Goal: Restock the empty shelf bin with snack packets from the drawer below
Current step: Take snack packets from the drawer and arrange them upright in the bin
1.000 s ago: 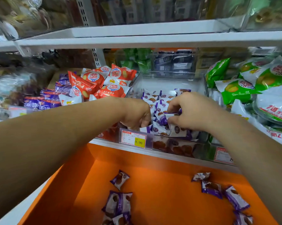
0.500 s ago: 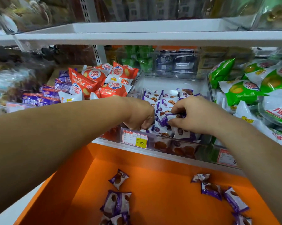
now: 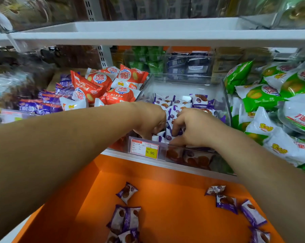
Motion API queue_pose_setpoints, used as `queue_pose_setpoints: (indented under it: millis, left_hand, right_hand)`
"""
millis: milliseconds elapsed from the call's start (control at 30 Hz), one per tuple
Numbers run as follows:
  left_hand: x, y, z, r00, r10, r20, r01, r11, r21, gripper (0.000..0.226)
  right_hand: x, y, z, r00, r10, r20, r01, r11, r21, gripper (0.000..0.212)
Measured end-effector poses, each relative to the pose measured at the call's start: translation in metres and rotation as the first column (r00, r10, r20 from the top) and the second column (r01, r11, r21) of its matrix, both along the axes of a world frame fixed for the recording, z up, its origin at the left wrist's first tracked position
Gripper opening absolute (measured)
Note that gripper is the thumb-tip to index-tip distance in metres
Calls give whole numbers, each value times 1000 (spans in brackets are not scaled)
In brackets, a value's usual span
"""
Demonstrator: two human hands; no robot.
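Observation:
The clear shelf bin (image 3: 226, 102) holds a pile of purple-and-white snack packets (image 3: 183, 101). Both my hands are inside its front part. My left hand (image 3: 150, 120) curls down over packets at the bin's front left, fingertips hidden among them. Close beside it, my right hand (image 3: 192, 128) has its thumb and fingers closed on a packet near the front wall. Below, the open orange drawer (image 3: 165, 195) has loose packets: one (image 3: 127, 192) at centre left, a cluster (image 3: 125, 220) under it, and several (image 3: 226, 201) at the right.
A price tag reading 9.90 (image 3: 144, 150) hangs on the bin's front. Red-and-white packets (image 3: 111, 86) fill the bin to the left, green-and-white ones (image 3: 264, 97) the bin to the right. A white shelf (image 3: 157, 35) runs overhead.
Both hands have sunk lower toward the bin's front wall, and the right hand has pushed its packet down into the pile. The drawer packets have not moved.

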State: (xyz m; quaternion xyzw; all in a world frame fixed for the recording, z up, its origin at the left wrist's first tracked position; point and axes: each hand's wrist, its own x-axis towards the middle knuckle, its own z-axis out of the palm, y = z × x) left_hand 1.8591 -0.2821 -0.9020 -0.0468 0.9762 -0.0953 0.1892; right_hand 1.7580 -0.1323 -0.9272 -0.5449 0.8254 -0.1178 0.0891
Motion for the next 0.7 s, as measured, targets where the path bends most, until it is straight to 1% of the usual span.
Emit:
queue_pose_setpoints:
  millis: [100,167,233,267,333,400,467,533,633,700]
  left_hand:
    - [0,-3,-1,999,34,-5,-34,999,13,32]
    - [0,-4,-1,999,49,11,-49,998,34,31]
    - [0,-2,0,999,44,26,-45,998,53,21]
    - [0,-1,0,998,49,35,-51,997,64,20]
    - [-1,0,0,997,52,62,-56,997,57,26]
    - [-4,-1,1,994,72,82,-74,997,29,30]
    - [-6,0,2,994,90,66,-92,996,21,32]
    - [-6,2,1,995,85,43,-86,996,12,31]
    - [-6,5,-3,997,68,29,-67,997,-23,20]
    - [-5,3,-4,992,122,21,-122,992,10,25]
  right_hand:
    - [6,-9,-7,998,-8,-55,8,1000,-1,16]
    - [6,-14,-12,999,-3,-35,4,1000,30,7]
    - [3,-17,-14,999,26,35,-28,996,82,16]
    - [1,-18,-14,997,49,54,-54,993,107,20]
    - [-1,-18,-13,994,84,69,-95,982,164,27]
    - [-3,-16,-9,993,78,87,-94,977,194,26]
    - [-5,-15,-5,994,70,85,-86,976,202,25]
    - [-5,-12,-3,995,69,77,-82,980,179,22]
    - [-5,-7,0,984,64,167,-81,992,99,14]
    - [-6,-3,5,979,55,197,-58,998,12,12]
